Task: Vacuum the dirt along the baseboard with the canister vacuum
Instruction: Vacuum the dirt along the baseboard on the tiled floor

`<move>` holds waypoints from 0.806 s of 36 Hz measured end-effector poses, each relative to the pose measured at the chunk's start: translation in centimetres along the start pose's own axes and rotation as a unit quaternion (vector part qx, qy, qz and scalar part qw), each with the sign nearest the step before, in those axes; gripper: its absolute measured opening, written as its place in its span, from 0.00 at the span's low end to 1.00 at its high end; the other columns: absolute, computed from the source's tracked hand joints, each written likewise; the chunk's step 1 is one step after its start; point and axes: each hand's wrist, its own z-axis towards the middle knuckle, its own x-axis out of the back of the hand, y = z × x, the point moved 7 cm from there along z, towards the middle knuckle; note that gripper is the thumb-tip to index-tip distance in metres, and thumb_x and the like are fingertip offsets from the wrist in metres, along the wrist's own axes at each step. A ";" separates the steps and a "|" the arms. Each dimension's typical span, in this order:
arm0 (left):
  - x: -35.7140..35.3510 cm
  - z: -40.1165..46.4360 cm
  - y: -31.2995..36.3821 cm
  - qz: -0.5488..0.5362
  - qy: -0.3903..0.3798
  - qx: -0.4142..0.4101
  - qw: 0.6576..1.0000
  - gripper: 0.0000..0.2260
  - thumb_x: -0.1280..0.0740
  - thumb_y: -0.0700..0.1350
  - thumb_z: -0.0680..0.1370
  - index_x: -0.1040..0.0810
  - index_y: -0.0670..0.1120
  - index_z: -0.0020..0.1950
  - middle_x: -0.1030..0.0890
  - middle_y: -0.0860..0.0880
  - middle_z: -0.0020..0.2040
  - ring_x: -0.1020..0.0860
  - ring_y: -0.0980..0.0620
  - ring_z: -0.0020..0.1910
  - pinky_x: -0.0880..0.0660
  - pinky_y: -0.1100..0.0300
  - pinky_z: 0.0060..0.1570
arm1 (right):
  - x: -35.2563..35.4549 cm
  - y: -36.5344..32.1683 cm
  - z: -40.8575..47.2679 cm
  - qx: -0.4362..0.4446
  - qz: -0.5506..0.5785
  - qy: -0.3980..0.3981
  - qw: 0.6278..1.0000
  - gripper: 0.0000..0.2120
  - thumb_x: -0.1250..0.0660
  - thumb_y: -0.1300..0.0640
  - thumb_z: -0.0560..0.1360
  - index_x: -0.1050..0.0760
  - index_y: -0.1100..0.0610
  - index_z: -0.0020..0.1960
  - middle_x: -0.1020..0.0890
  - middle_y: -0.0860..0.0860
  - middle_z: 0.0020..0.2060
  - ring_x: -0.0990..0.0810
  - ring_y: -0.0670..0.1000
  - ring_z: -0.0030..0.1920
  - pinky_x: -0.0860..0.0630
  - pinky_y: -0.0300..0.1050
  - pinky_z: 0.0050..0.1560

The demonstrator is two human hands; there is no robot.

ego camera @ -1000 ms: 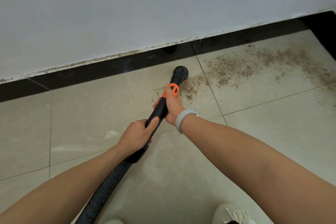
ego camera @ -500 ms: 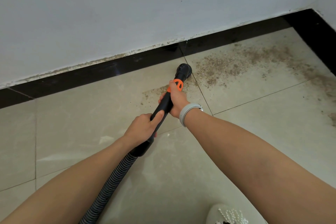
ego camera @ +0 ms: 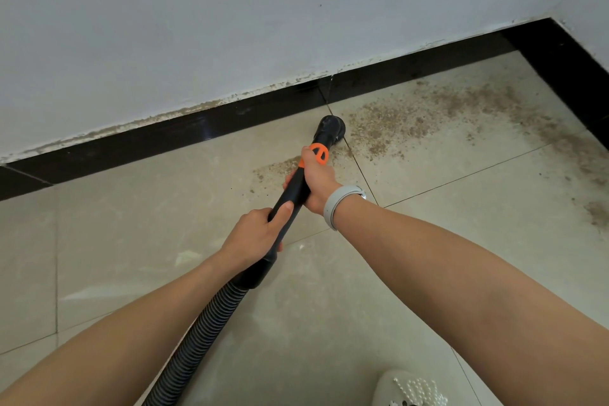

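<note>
At the black baseboard, the round nozzle sits on the tile at the edge of the dirt. Right hand and left hand both grip the wand.

Risks: scattering grit rightward; missing the patch behind the nozzle.

Obstructions: corner baseboard; a shoe near the hose.

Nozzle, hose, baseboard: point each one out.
nozzle [ego camera: 330, 129], head view, on its round black head.
hose [ego camera: 201, 338], head view, on the ribbed part.
baseboard [ego camera: 164, 138], head view, on its black face.
</note>
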 end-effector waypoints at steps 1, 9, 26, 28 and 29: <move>0.1 0.0 -0.2 -0.001 0.003 0.001 1.000 0.23 0.45 0.61 0.80 0.25 0.44 0.40 0.17 0.46 0.33 0.19 0.48 0.33 0.22 0.55 0.42 | -0.2 0.1 -0.1 -0.001 -0.001 0.000 1.000 0.14 0.36 0.49 0.79 0.31 0.60 0.47 0.26 0.55 0.31 0.25 0.53 0.29 0.21 0.47 0.36; 1.2 -0.3 -1.2 -0.005 0.015 -0.004 1.000 0.23 0.45 0.60 0.81 0.24 0.44 0.40 0.17 0.46 0.32 0.18 0.48 0.32 0.23 0.58 0.38 | -1.8 0.3 -0.7 0.001 -0.015 -0.007 1.000 0.14 0.37 0.49 0.79 0.32 0.59 0.45 0.25 0.56 0.32 0.25 0.53 0.29 0.21 0.49 0.38; 0.2 -0.7 -0.6 0.027 -0.049 -0.020 0.998 0.25 0.45 0.62 0.80 0.25 0.43 0.39 0.18 0.48 0.30 0.18 0.49 0.31 0.23 0.59 0.39 | 0.6 1.5 -1.1 -0.020 0.028 0.026 0.999 0.14 0.37 0.48 0.79 0.30 0.61 0.51 0.25 0.55 0.33 0.24 0.53 0.30 0.20 0.49 0.38; 0.3 -0.9 -0.8 0.037 -0.052 -0.020 0.998 0.24 0.45 0.62 0.80 0.25 0.43 0.40 0.18 0.49 0.30 0.19 0.51 0.29 0.23 0.60 0.38 | 0.7 1.9 -1.3 -0.024 0.037 0.026 0.999 0.14 0.37 0.49 0.79 0.30 0.61 0.49 0.25 0.55 0.31 0.24 0.53 0.30 0.20 0.49 0.39; 0.4 -1.0 -0.8 0.043 -0.055 -0.020 0.997 0.24 0.45 0.62 0.80 0.25 0.43 0.40 0.18 0.49 0.30 0.19 0.52 0.28 0.23 0.60 0.38 | 0.8 2.0 -1.4 -0.025 0.042 0.027 0.998 0.14 0.37 0.49 0.79 0.30 0.61 0.48 0.25 0.55 0.30 0.24 0.53 0.30 0.20 0.49 0.38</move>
